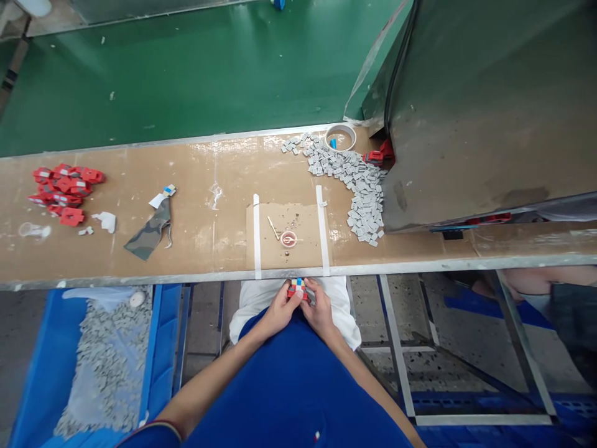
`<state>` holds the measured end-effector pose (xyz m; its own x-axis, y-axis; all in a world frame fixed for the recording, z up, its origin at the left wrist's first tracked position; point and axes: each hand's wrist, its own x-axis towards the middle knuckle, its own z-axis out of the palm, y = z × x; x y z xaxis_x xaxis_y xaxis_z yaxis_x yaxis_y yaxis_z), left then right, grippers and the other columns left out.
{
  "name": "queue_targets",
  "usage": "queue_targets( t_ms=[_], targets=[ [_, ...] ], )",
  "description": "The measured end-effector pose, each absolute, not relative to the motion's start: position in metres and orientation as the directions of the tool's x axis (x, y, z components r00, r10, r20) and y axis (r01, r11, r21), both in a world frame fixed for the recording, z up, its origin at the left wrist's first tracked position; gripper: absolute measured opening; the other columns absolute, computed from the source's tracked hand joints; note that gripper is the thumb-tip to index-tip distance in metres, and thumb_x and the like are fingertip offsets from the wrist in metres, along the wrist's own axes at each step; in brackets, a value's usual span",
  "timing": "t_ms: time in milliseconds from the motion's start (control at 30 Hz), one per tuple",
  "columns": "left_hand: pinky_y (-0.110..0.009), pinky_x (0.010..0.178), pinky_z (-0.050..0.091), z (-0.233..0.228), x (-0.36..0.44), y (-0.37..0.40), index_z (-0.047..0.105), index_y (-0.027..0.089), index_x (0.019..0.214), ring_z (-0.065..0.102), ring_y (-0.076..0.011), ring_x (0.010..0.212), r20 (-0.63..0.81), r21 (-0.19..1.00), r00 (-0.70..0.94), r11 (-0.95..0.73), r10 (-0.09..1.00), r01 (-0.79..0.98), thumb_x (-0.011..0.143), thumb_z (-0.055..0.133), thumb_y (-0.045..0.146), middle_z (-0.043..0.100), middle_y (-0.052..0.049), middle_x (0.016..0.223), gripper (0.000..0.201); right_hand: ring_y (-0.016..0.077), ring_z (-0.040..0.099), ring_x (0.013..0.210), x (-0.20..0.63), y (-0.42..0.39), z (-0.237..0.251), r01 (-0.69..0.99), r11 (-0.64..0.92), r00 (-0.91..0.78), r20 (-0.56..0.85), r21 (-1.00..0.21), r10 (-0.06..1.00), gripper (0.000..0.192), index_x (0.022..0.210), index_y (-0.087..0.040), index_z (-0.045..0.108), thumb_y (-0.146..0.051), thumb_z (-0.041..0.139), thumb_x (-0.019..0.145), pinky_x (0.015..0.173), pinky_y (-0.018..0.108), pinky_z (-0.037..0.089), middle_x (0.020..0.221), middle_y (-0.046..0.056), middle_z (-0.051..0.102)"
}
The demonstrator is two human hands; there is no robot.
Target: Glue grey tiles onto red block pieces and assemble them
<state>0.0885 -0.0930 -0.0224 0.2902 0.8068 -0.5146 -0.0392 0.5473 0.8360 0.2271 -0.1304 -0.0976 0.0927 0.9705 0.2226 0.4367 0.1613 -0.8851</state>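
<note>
**A:** Both hands are down at the lap, just below the front edge of the tabletop [186,205]. The left hand [278,309] and right hand [319,309] meet around a small red part [297,290].

**B:** And the fingers?

**A:** Curled in from both sides, pinching that red part between them. It sits over a white cloth [261,295] on the lap, with a grey bit on top of it.

**B:** What's straight ahead on the tabletop?

**A:** A cardboard patch [298,224] held by two strips of white tape, with a small round pink dish [288,239] and a thin stick [273,227] on it.

**B:** To the right?

**A:** A long spill of small grey squares [359,180], running from a roll of tape [340,137] down towards the near edge, beside a big grey machine cover [489,106].

**B:** Far left?

**A:** A heap of red parts [63,190], well apart from the hands, and nearer the middle a scrap of camouflage cloth [149,231]. Below the tabletop, a blue bin [158,348] holds more grey pieces.
</note>
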Motion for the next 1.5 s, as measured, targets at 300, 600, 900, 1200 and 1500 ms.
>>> queue_targets(
  t_ms=[300, 600, 900, 1200, 1500],
  targets=[
    [-0.035, 0.085, 0.054, -0.010, 0.078, -0.083, 0.068, 0.014, 0.111, 0.065, -0.0228, 0.092, -0.501, 0.827, 0.376, 0.559, 0.780, -0.056, 0.080, 0.077, 0.066, 0.072, -0.007, 0.099, 0.061, 0.0273, 0.075, 0.110, 0.237, -0.124, -0.082, 0.410, 0.209, 0.008, 0.233, -0.888, 0.972, 0.033, 0.127, -0.022, 0.062, -0.029, 0.066, 0.095, 0.095, 0.045, 0.064, 0.117, 0.013, 0.074],
    [-0.040, 0.087, 0.056, -0.015, 0.079, -0.087, 0.067, 0.014, 0.111, 0.071, -0.0264, 0.091, -0.516, 0.813, 0.415, 0.581, 0.750, -0.038, 0.082, 0.069, 0.074, 0.076, -0.010, 0.097, 0.067, 0.0267, 0.075, 0.106, 0.234, -0.120, -0.081, 0.425, 0.212, 0.013, 0.240, -0.880, 0.971, 0.031, 0.127, -0.021, 0.061, -0.030, 0.061, 0.097, 0.091, 0.042, 0.064, 0.115, 0.013, 0.075],
    [-0.043, 0.095, 0.054, -0.018, 0.080, -0.091, 0.063, 0.015, 0.119, 0.069, -0.0285, 0.102, -0.515, 0.841, 0.355, 0.541, 0.780, 0.032, 0.087, 0.067, 0.069, 0.074, -0.011, 0.105, 0.063, 0.0252, 0.076, 0.107, 0.228, -0.121, -0.083, 0.451, 0.227, 0.028, 0.268, -0.863, 0.963, 0.032, 0.130, -0.020, 0.058, -0.026, 0.055, 0.099, 0.090, 0.039, 0.065, 0.115, 0.014, 0.075],
    [-0.042, 0.094, 0.052, -0.025, 0.082, -0.094, 0.062, 0.016, 0.113, 0.066, -0.0267, 0.099, -0.516, 0.853, 0.301, 0.514, 0.802, 0.093, 0.090, 0.063, 0.066, 0.072, -0.009, 0.105, 0.056, 0.0249, 0.076, 0.106, 0.227, -0.124, -0.089, 0.452, 0.218, 0.043, 0.266, -0.865, 0.963, 0.037, 0.133, -0.022, 0.057, -0.021, 0.055, 0.097, 0.090, 0.040, 0.066, 0.116, 0.012, 0.075],
    [-0.039, 0.091, 0.052, -0.025, 0.086, -0.094, 0.060, 0.018, 0.105, 0.065, -0.0246, 0.095, -0.498, 0.867, 0.268, 0.486, 0.825, 0.115, 0.091, 0.062, 0.063, 0.071, -0.008, 0.101, 0.048, 0.0256, 0.076, 0.103, 0.226, -0.122, -0.090, 0.434, 0.218, 0.028, 0.255, -0.874, 0.967, 0.039, 0.134, -0.023, 0.056, -0.019, 0.056, 0.095, 0.088, 0.041, 0.065, 0.114, 0.012, 0.074]
  ],
)
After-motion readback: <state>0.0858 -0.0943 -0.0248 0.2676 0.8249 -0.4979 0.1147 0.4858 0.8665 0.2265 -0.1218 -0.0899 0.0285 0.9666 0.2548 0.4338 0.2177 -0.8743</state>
